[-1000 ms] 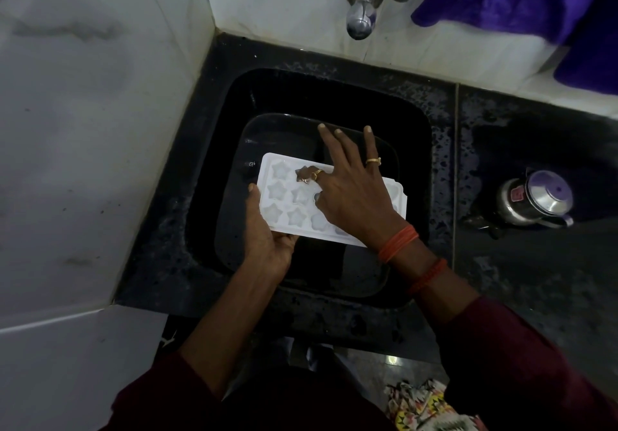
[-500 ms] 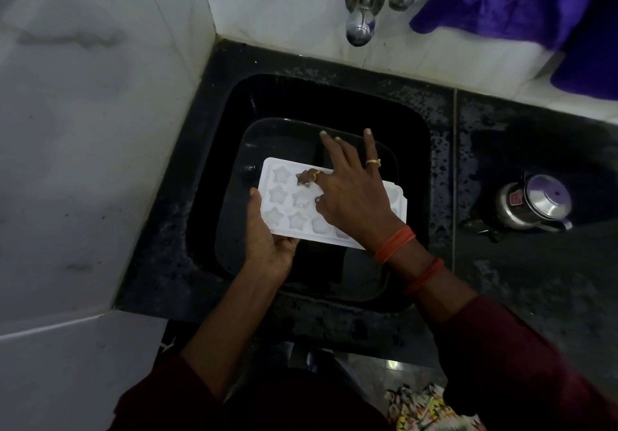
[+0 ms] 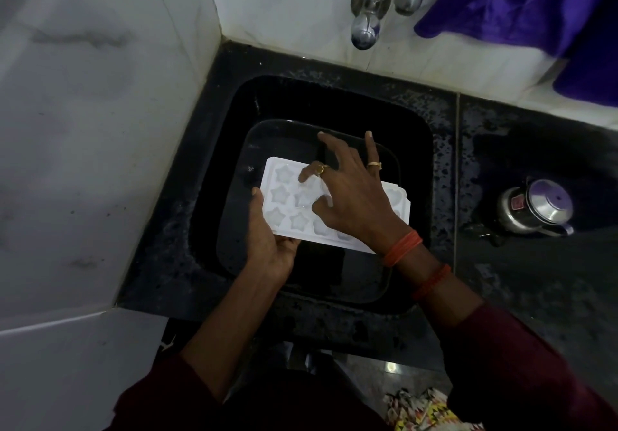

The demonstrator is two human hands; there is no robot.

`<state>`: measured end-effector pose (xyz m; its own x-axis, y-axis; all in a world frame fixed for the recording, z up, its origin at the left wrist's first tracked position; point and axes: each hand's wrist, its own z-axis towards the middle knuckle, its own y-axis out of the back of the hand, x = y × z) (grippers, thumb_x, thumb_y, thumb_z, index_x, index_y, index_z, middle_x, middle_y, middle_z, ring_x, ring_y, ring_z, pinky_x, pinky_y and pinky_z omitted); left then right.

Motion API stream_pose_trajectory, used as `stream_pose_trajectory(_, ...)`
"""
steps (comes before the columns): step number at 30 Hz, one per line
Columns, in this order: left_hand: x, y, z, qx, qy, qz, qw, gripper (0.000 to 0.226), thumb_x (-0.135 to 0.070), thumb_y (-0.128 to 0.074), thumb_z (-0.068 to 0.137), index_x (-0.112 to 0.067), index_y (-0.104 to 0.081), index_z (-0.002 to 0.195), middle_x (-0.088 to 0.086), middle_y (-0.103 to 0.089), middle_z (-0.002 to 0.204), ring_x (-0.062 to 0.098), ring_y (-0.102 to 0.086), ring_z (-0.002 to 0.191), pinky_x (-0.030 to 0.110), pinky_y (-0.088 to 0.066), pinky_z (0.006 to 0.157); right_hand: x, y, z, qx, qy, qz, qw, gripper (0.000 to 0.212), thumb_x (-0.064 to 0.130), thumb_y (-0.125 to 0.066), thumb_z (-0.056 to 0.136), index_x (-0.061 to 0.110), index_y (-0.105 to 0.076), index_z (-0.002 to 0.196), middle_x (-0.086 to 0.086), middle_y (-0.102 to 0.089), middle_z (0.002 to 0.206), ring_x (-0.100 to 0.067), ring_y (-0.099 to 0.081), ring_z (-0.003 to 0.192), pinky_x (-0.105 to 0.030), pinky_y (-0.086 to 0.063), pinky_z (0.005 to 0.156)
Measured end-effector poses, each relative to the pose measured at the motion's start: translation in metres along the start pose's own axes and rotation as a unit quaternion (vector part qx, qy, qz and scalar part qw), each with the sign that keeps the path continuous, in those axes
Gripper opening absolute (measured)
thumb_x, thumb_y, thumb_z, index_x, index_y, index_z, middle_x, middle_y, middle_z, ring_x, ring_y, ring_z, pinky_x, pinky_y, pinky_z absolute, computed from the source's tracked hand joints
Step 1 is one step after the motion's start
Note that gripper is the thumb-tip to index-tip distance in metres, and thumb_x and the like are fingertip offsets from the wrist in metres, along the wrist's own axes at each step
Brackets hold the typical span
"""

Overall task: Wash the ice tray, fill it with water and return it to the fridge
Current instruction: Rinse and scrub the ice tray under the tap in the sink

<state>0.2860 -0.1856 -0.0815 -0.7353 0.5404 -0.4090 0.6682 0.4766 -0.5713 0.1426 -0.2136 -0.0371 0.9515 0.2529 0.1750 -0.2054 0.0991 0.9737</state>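
Overhead, left hand (image 3: pixel 272 243) gripping ice tray (image 3: pixel 284 193), right hand (image 3: pixel 354 196) rubbing it

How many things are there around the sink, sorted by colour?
White: 1, the ice tray
Black: 1, the tub in the sink
Silver: 2, the tap and the kettle
Purple: 1, the cloth
Total: 5
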Motion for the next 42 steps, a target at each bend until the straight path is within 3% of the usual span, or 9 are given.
stream_pose_trajectory(3, 0.001, -0.002, -0.001, 0.001, -0.003, 0.001, 1.000, 0.064, -0.061, -0.054, 0.096, -0.010, -0.063, 0.133, 0.017, -0.070, 0.129, 0.034, -0.068, 0.119, 0.052, -0.051, 0.105, 0.006, 0.003, 0.002, -0.013, 0.026, 0.012, 1.000, 0.043, 0.033, -0.065, 0.072, 0.030, -0.070, 0.115, -0.013, -0.039, 0.156, -0.025, -0.045, 0.139, -0.059, 0.004, 0.123)
stream_pose_trajectory(7, 0.000, -0.005, -0.004, -0.002, -0.004, 0.016, 1.000, 0.053, -0.058, -0.049, 0.100, -0.012, -0.069, 0.119, 0.013, -0.076, 0.117, 0.029, -0.073, 0.106, 0.046, -0.058, 0.090, 0.013, 0.002, 0.006, -0.016, 0.042, 0.006, 0.999, 0.043, 0.034, -0.062, 0.076, 0.029, -0.069, 0.118, -0.014, -0.038, 0.157, -0.024, -0.043, 0.140, -0.059, 0.002, 0.123)
stream_pose_trajectory(10, 0.000, -0.005, -0.004, -0.001, -0.009, 0.013, 1.000, 0.055, -0.058, -0.050, 0.099, -0.012, -0.067, 0.124, 0.015, -0.073, 0.122, 0.033, -0.069, 0.115, 0.052, -0.053, 0.102, 0.014, 0.004, 0.007, -0.026, 0.045, 0.002, 0.999, 0.033, 0.032, -0.061, 0.075, 0.028, -0.072, 0.105, -0.012, -0.042, 0.154, -0.022, -0.044, 0.138, -0.058, 0.002, 0.123)
stream_pose_trajectory(13, -0.001, -0.007, -0.007, 0.004, -0.005, 0.004, 1.000, 0.052, -0.058, -0.049, 0.100, -0.013, -0.069, 0.118, 0.014, -0.076, 0.116, 0.032, -0.072, 0.108, 0.051, -0.055, 0.097, 0.013, 0.005, 0.006, -0.049, 0.059, -0.014, 0.997, 0.018, 0.031, -0.060, 0.079, 0.025, -0.075, 0.087, -0.011, -0.049, 0.149, -0.023, -0.049, 0.135, -0.060, -0.002, 0.123)
stream_pose_trajectory(19, -0.002, -0.006, -0.008, -0.014, -0.004, -0.007, 1.000, 0.051, -0.057, -0.052, 0.099, -0.014, -0.068, 0.121, 0.014, -0.076, 0.116, 0.032, -0.072, 0.108, 0.048, -0.058, 0.093, 0.012, 0.007, -0.001, -0.059, 0.069, -0.083, 0.992, 0.029, 0.033, -0.057, 0.089, 0.024, -0.077, 0.070, -0.008, -0.052, 0.148, -0.024, -0.051, 0.132, -0.064, -0.008, 0.121)
stream_pose_trajectory(23, -0.004, -0.008, -0.010, -0.008, -0.005, -0.004, 1.000, 0.052, -0.058, -0.052, 0.099, -0.013, -0.068, 0.121, 0.014, -0.077, 0.113, 0.029, -0.075, 0.101, 0.046, -0.058, 0.089, 0.014, 0.004, -0.004, -0.024, 0.069, -0.113, 0.991, 0.035, 0.041, -0.047, 0.092, 0.034, -0.080, 0.083, -0.005, -0.039, 0.159, -0.022, -0.044, 0.139, -0.063, 0.000, 0.122)
stream_pose_trajectory(28, -0.008, -0.003, -0.006, -0.012, -0.012, -0.006, 1.000, 0.062, -0.060, -0.053, 0.097, -0.012, -0.063, 0.135, 0.017, -0.071, 0.127, 0.033, -0.069, 0.117, 0.050, -0.054, 0.101, 0.014, 0.003, -0.009, -0.002, 0.096, -0.126, 0.987, 0.032, 0.031, -0.049, 0.088, 0.036, -0.079, 0.096, -0.010, -0.030, 0.163, -0.028, -0.040, 0.143, -0.066, -0.001, 0.120)
stream_pose_trajectory(38, -0.011, -0.004, -0.009, -0.022, -0.004, -0.019, 1.000, 0.054, -0.057, -0.051, 0.100, -0.011, -0.068, 0.122, 0.015, -0.077, 0.112, 0.028, -0.077, 0.093, 0.040, -0.064, 0.072, 0.018, 0.003, -0.007, -0.007, 0.086, -0.101, 0.991, 0.046, 0.034, -0.034, 0.089, 0.038, -0.079, 0.097, -0.009, -0.033, 0.162, -0.027, -0.042, 0.142, -0.067, -0.001, 0.120)
stream_pose_trajectory(42, -0.009, -0.002, -0.009, -0.020, 0.000, -0.021, 1.000, 0.055, -0.058, -0.051, 0.099, -0.011, -0.067, 0.125, 0.015, -0.076, 0.113, 0.028, -0.077, 0.094, 0.040, -0.063, 0.073, 0.017, 0.000, -0.010, 0.027, 0.089, -0.113, 0.989, 0.051, 0.037, -0.029, 0.089, 0.036, -0.079, 0.097, -0.009, -0.028, 0.164, -0.027, -0.038, 0.145, -0.067, 0.000, 0.119)
